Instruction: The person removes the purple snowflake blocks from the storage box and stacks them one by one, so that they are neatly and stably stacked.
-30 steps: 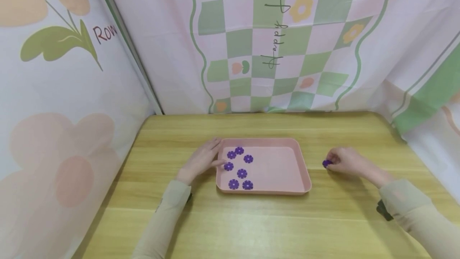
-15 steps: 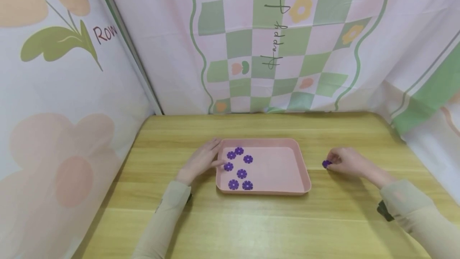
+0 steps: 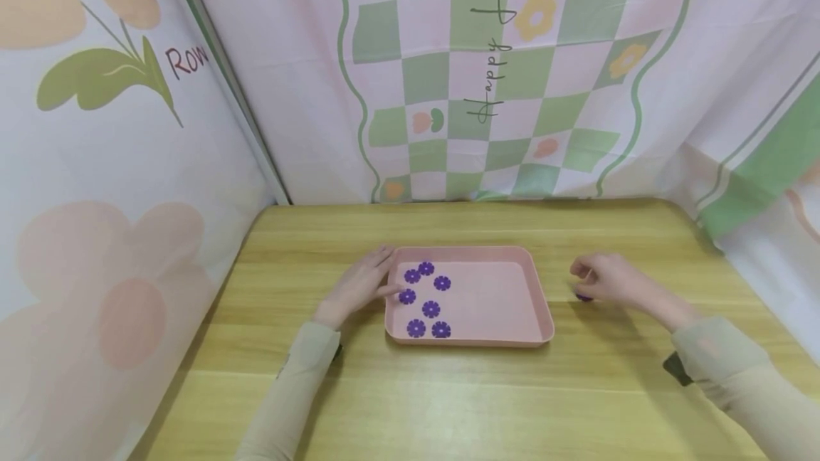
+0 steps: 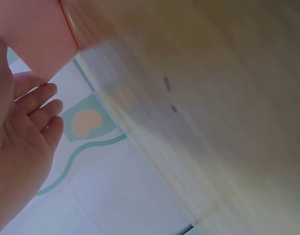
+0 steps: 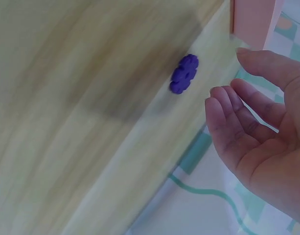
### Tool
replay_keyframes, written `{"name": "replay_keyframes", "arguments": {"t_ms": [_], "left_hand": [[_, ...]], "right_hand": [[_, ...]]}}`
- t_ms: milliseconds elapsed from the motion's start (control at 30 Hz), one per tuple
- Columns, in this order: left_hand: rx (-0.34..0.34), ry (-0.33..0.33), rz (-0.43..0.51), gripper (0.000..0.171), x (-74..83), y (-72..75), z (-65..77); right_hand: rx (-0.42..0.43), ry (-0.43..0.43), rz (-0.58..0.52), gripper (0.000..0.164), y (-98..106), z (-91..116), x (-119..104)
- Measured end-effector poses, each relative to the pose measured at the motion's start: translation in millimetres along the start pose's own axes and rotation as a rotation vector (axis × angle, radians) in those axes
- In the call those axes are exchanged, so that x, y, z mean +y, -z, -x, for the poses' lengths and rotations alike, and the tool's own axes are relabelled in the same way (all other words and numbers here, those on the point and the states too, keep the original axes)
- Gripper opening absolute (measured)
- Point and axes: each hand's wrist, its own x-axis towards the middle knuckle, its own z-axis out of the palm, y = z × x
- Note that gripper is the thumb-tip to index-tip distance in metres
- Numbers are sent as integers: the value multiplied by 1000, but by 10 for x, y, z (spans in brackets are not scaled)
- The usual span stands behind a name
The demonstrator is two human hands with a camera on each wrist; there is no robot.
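Note:
A pink tray [image 3: 487,297] lies on the wooden table with several purple flower-shaped discs [image 3: 431,309] on its left side. My left hand [image 3: 361,281] rests at the tray's left rim, fingers along the edge and thumb reaching over it; the left wrist view shows its relaxed fingers [image 4: 39,100] beside the pink wall. To the right of the tray, my right hand [image 3: 608,278] hovers over a single purple flower disc [image 5: 184,74] lying flat on the table. Its fingers are loosely bent and apart from the disc, holding nothing. In the head view the hand mostly covers that disc.
The wooden table [image 3: 448,404] reaches back to a hanging cloth [image 3: 512,77] with a green checked print. Another printed cloth [image 3: 115,162] stands along the left side. Dark bands sit at both wrists under beige sleeves [image 3: 727,358].
My right hand has let go of the purple flower disc and lifted slightly, leaving it on the table. The left hand and the tray have not moved.

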Motion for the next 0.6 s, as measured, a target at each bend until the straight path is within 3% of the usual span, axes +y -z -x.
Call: {"name": "replay_keyframes", "arguments": {"t_ms": [600], "left_hand": [[12,-5,-27,81,-24,-38,-6]], "right_hand": [[5,67,-6,30,20,-208,-214]]}}
